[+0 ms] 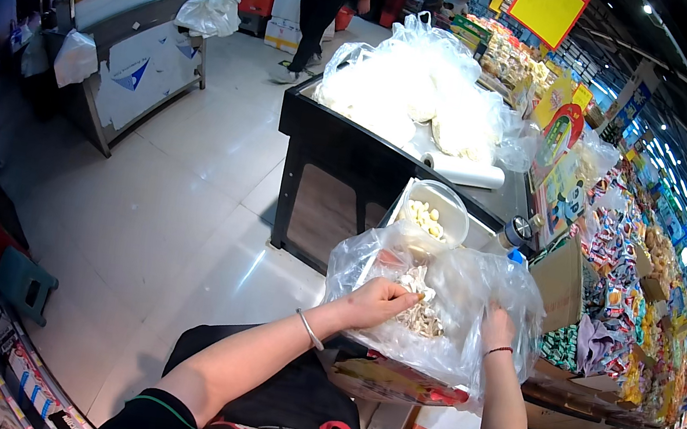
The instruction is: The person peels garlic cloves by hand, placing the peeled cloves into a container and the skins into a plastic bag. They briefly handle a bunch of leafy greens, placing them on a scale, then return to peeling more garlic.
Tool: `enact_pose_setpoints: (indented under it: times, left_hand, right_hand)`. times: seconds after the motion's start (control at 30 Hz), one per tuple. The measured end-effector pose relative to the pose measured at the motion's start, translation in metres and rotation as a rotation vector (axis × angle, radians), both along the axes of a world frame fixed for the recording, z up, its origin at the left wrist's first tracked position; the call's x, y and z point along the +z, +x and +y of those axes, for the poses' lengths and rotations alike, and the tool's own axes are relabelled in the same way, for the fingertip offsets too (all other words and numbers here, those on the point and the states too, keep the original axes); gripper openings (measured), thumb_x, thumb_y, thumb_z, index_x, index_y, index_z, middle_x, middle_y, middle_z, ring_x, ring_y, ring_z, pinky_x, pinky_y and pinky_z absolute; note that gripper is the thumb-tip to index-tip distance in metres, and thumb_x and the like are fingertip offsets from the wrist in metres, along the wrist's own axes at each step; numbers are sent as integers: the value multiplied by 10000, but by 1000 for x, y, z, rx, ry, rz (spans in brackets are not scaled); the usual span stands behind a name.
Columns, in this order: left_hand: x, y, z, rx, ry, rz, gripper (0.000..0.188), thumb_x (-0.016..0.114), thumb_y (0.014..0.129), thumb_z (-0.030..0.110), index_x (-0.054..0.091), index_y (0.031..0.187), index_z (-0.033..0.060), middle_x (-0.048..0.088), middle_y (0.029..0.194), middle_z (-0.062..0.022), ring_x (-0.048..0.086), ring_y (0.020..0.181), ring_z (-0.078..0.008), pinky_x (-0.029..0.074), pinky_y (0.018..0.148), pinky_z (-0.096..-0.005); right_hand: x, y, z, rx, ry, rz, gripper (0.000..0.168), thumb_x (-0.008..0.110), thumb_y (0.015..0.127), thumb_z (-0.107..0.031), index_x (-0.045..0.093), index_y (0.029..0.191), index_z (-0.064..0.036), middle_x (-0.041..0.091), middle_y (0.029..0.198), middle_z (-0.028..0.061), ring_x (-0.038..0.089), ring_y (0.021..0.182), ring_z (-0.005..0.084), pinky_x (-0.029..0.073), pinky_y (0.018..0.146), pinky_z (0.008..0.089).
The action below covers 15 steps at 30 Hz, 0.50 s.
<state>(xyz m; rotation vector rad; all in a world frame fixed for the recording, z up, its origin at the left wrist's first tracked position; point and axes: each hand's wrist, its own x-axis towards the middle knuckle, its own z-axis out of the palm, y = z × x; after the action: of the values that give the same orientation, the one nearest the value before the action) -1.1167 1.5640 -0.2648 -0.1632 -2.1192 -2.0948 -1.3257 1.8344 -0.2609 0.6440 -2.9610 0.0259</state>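
My left hand (378, 305), a silver bangle on its wrist, hovers over a heap of pale, papery garlic skins (422, 321). Its thumb and fingertips are drawn together; whether a small piece sits between them is unclear. To the right, my right hand (499, 329), with a dark red cord bracelet, reaches into the clear plastic bag (479, 288). Its fingers are hidden by the film and blur. The bag lies spread around the skins, over a box. Just beyond stands a clear round plastic tub (456, 226) containing peeled garlic cloves (424, 216).
A black-framed display stand (343, 151) bears brightly lit, bagged produce (403, 83) and a white roll (464, 171). A lidded bottle (517, 230) stands right of the tub. Packaged snacks (614, 298) crowd the right. Beyond the stand, a person (321, 5) is on the tiled floor.
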Motion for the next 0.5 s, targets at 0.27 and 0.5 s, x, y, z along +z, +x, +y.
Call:
enact_pose_setpoints:
  times: [0.27, 0.5]
  left_hand:
    - [3, 4, 1, 32, -57, 19, 458, 553, 1047, 337, 600, 751, -10, 464, 651, 99, 379, 647, -18, 346, 544, -255]
    - [6, 2, 2, 18, -32, 38, 462, 552, 1047, 325, 574, 727, -8, 451, 632, 77, 370, 642, -30, 347, 545, -270]
  right_hand:
    - [-9, 9, 5, 86, -33, -203, 262, 502, 949, -174, 696, 1028, -18, 701, 986, 242, 677, 938, 393, 537, 817, 465]
    - [-6, 9, 27, 152, -393, -834, 380, 464, 1018, -263, 675, 1135, 30, 713, 1023, 117, 650, 925, 218, 510, 834, 375]
